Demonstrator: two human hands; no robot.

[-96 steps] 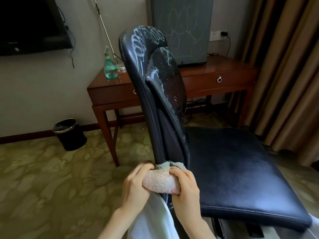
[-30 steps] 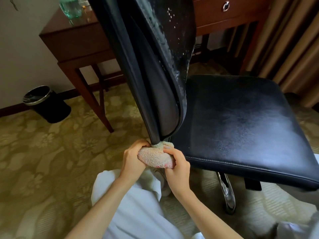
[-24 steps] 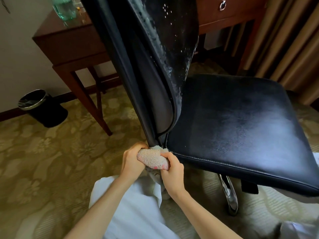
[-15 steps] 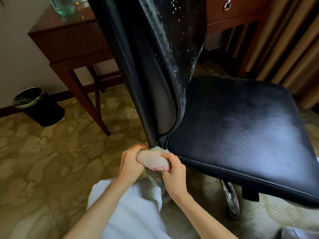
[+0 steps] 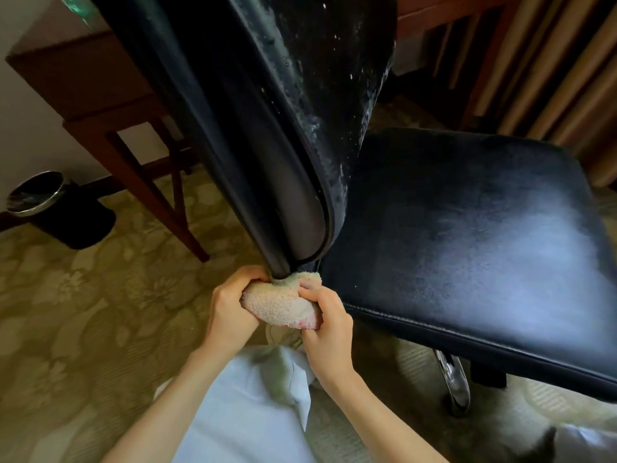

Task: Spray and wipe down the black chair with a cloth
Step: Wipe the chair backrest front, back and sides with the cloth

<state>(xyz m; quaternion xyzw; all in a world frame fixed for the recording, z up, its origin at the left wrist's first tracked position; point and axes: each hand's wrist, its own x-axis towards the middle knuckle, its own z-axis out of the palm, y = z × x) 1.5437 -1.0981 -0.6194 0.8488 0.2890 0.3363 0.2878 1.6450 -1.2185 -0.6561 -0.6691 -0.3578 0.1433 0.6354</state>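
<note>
One black chair [image 5: 467, 245] fills most of the view. Its wide padded seat lies to the right, and its backrest [image 5: 250, 111] rises steeply on the left and leans toward the far side. White droplets [image 5: 334, 38] and wet streaks speckle the face of the backrest that looks over the seat, thickest along its lower edge. A pale sheen lies across the right part of the seat.

Under the chair a green-gold patterned carpet [image 5: 83, 312] spreads to the left and near side. Tan curtains [image 5: 551, 78] hang at the far right. A dark wooden desk [image 5: 83, 81] stands far left, behind the backrest, and a sliver of something green [image 5: 78, 5] sits at the top edge, too cropped to identify. A white garment [image 5: 240, 412] covers the near centre between the person's forearms. A black bin [image 5: 60, 212] with a shiny rim sits on the floor at the left, near the desk leg. A chrome leg [image 5: 454, 382] shows below the seat's near edge.

Both hands meet at the bottom end of the backrest, just beside the seat's near left corner. The left hand [image 5: 230, 312] wraps its fingers, held close together, over the left end of the cloth [image 5: 277, 302]. The right hand [image 5: 329, 332] pinches the right end between thumb and curled fingers. The cloth is pale and fuzzy with a pink tinge on its underside. It is bunched into a roll and pressed up against the foot of the backrest's dark frame.
</note>
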